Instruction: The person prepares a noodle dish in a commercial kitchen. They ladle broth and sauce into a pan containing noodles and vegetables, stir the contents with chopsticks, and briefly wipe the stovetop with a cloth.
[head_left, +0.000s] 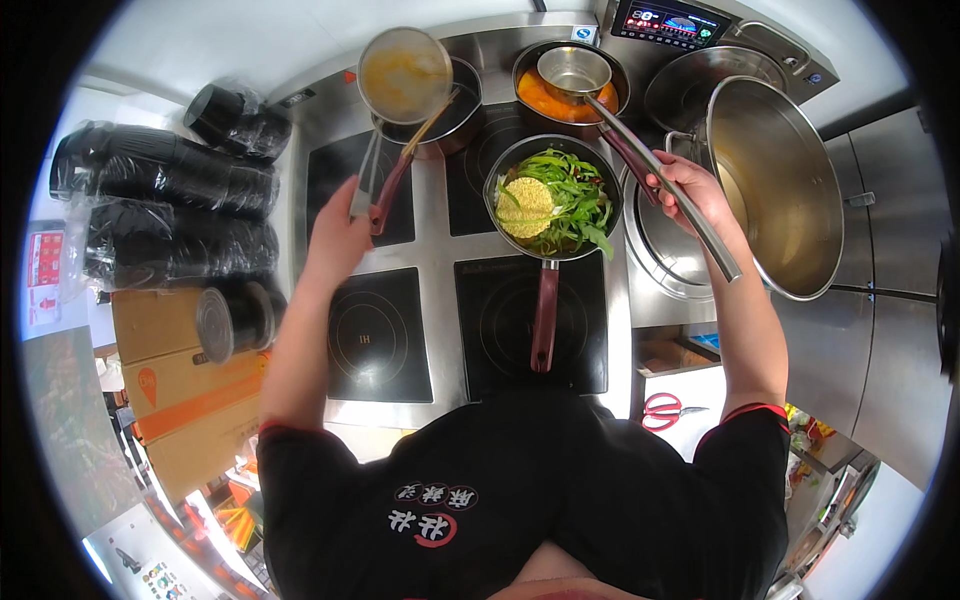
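My left hand grips the metal handle of a fine-mesh strainer, whose stained mesh is over a dark saucepan at the back. That saucepan's maroon handle passes beside my fingers; whether they touch it is unclear. A pair of chopsticks slants above the handle. My right hand holds the long handle of a steel ladle, its bowl over a saucepan of orange broth. The broth pan's handle ends by my right fingers. Nearer me, a frying pan holds leafy greens and a round instant-noodle cake.
The pans stand on a steel induction cooktop. A large tilted steel stockpot and a control panel are at right. Wrapped black containers and a cardboard box line the left. Red-handled scissors lie lower right.
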